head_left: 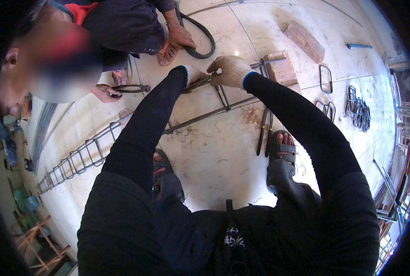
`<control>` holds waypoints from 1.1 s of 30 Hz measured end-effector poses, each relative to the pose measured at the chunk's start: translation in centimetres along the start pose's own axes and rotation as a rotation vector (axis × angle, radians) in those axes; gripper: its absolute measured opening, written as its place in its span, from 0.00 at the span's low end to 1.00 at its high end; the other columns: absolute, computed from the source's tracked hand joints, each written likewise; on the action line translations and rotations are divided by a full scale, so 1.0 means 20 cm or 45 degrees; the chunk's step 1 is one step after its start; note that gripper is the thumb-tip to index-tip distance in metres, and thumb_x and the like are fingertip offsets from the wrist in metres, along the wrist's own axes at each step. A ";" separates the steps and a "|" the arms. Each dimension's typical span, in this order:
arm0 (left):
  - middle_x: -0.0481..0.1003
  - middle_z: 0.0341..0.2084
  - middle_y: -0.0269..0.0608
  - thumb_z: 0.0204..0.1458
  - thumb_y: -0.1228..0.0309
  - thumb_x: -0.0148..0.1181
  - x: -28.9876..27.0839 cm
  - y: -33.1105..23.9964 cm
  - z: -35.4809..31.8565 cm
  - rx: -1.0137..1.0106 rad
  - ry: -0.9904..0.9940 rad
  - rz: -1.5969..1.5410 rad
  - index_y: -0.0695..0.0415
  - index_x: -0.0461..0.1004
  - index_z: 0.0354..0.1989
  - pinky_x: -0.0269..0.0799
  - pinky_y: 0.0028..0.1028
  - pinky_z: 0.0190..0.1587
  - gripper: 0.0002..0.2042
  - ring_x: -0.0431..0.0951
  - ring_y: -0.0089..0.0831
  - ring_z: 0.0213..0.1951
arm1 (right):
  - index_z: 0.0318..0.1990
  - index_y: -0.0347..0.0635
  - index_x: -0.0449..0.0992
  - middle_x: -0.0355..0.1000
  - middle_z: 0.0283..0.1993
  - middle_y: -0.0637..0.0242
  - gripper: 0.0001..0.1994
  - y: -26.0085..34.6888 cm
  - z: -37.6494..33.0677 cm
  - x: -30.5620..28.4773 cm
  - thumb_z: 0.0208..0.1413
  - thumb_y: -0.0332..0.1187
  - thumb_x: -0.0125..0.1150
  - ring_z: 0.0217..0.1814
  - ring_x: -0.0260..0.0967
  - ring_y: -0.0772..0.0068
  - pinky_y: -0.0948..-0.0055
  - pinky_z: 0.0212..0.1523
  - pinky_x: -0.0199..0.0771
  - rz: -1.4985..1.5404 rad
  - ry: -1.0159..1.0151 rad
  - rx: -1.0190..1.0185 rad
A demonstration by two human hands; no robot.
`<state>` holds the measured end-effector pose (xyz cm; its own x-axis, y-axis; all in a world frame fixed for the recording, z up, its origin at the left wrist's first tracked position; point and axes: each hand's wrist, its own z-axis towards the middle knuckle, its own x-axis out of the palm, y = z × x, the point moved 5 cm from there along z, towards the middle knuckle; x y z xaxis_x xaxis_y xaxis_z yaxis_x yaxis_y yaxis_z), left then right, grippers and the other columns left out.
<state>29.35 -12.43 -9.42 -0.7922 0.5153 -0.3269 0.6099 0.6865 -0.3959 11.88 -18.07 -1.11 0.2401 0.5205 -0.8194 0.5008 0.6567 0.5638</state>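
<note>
A long steel rebar cage (200,118) with rectangular stirrups runs over the floor in front of me, from lower left to upper right. My left hand (194,77), in a pale glove with a blue cuff, is closed at the cage's far bar. Beside it, my right hand (232,71), gloved alike, has its fingers bent together over the same bar near a stirrup. Whatever the right fingers pinch is too small to make out. Pincers (263,131) lie on the floor near my right foot.
Across the cage a co-worker crouches, holding pincers (133,88) in one hand and resting the other hand (182,37) by a black coil (209,39). Bricks (305,41) lie at far right. Bent stirrups (359,109) are piled farther right. Wire scraps litter the tiles.
</note>
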 end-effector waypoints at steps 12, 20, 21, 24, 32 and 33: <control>0.84 0.40 0.54 0.58 0.41 0.60 -0.07 0.00 -0.08 0.366 -0.553 0.405 0.58 0.83 0.44 0.79 0.47 0.44 0.28 0.86 0.46 0.45 | 0.43 0.49 0.88 0.84 0.42 0.52 0.16 0.09 0.13 0.06 0.55 0.44 0.59 0.48 0.82 0.45 0.50 0.51 0.80 -0.386 0.334 0.014; 0.82 0.42 0.50 0.54 0.58 0.66 0.27 0.00 -0.67 0.803 -1.448 0.383 0.52 0.80 0.50 0.78 0.47 0.47 0.18 0.82 0.49 0.47 | 0.42 0.48 0.87 0.84 0.42 0.52 0.14 0.06 0.15 0.14 0.57 0.40 0.58 0.49 0.82 0.45 0.48 0.51 0.81 -0.494 0.363 -0.006; 0.82 0.41 0.51 0.55 0.58 0.65 0.36 -0.02 -0.67 0.750 -1.313 0.428 0.54 0.80 0.51 0.78 0.48 0.47 0.18 0.82 0.49 0.47 | 0.42 0.47 0.87 0.84 0.42 0.52 0.14 0.05 0.17 0.15 0.58 0.40 0.59 0.49 0.82 0.45 0.48 0.50 0.81 -0.514 0.364 -0.026; 0.82 0.40 0.51 0.57 0.59 0.63 0.47 -0.04 -0.66 0.566 -1.049 0.421 0.58 0.79 0.53 0.78 0.49 0.47 0.20 0.82 0.51 0.46 | 0.42 0.45 0.87 0.83 0.42 0.53 0.13 0.06 0.18 0.16 0.58 0.39 0.60 0.48 0.82 0.44 0.48 0.50 0.81 -0.557 0.370 -0.091; 0.83 0.41 0.57 0.60 0.58 0.58 0.47 -0.01 -0.43 0.393 -1.148 0.300 0.62 0.77 0.57 0.80 0.51 0.45 0.23 0.84 0.54 0.43 | 0.46 0.46 0.87 0.82 0.49 0.52 0.13 0.08 0.17 0.14 0.56 0.36 0.60 0.54 0.80 0.46 0.51 0.53 0.79 -0.506 0.429 -0.024; 0.83 0.41 0.58 0.61 0.58 0.57 0.47 0.01 -0.39 0.352 -1.145 0.304 0.61 0.77 0.57 0.80 0.51 0.45 0.22 0.84 0.54 0.43 | 0.45 0.46 0.87 0.82 0.49 0.52 0.13 0.09 0.18 0.15 0.56 0.35 0.61 0.53 0.80 0.46 0.50 0.53 0.80 -0.494 0.403 -0.049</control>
<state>21.97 -3.42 -5.89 -0.4056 -0.0386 -0.9132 0.8267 0.4107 -0.3845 16.37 -17.32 -2.86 -0.2252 0.3700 -0.9013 0.4709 0.8512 0.2318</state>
